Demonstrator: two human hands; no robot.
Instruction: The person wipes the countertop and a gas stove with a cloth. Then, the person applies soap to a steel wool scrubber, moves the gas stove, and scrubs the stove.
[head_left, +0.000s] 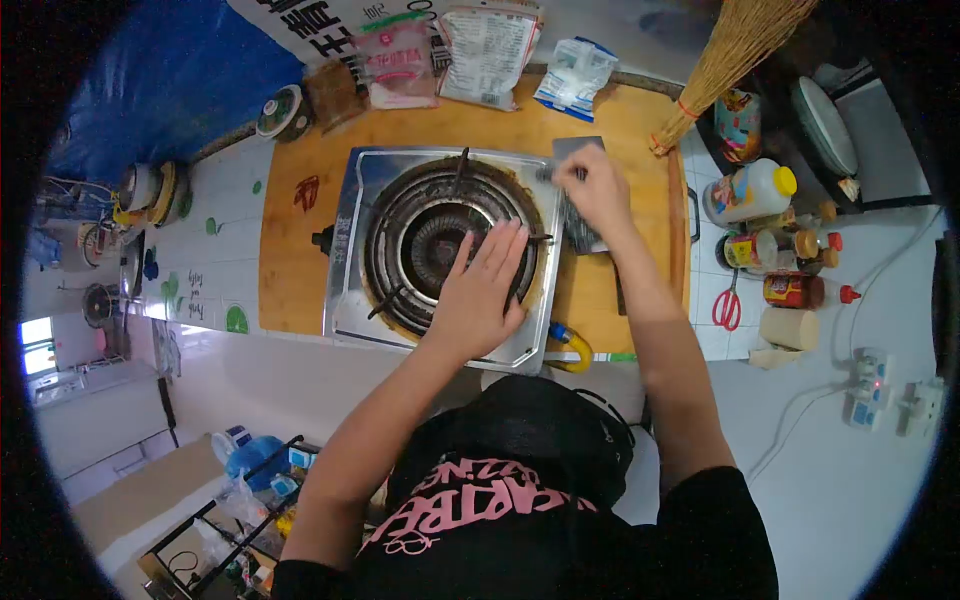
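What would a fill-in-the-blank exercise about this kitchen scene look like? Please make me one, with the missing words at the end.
1. The right hand is beside the gas stove, while the ____ hand is spread above it.
2. The scissors have ____ handles.
3. The large white bottle has a ____ cap.
4. The black shirt bears ____ lettering.

Missing words: left; red; yellow; pink.

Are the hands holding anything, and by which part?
The left hand spreads over the round dark metal burner, gripping nothing visible. The right hand curls above the grey metal cleaver; whether it holds anything is unclear.
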